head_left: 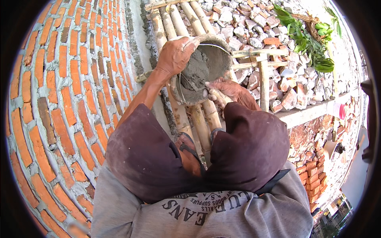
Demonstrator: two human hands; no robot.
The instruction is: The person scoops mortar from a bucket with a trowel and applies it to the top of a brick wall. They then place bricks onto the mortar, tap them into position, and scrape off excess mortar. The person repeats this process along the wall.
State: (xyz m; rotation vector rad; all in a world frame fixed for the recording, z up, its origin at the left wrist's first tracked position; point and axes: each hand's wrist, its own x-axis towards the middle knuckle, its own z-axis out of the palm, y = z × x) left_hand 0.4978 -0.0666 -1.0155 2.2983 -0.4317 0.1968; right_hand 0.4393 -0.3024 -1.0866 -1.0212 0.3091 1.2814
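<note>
A mortar-caked bucket [222, 65] is tipped with its mouth toward me over the bamboo poles. Wet grey mortar [196, 67] lies inside it. My left hand [176, 55] is closed over the bucket's upper left rim. Near the lower right rim, my right hand [232, 92] wraps round the pale handle of a trowel [219, 96]. The trowel's thin blade reaches into the bucket's mouth and is mostly hidden by mortar. A thin wire handle loops across the bucket.
Bamboo poles [183, 115] form the platform under my sandalled feet. A brick wall [67, 99] rises close on my left. Broken rubble [254, 23] fills the far right, with green leaves [293, 35] on it. A bamboo frame [264, 79] stands right of the bucket. Stacked bricks [313, 178] lie lower right.
</note>
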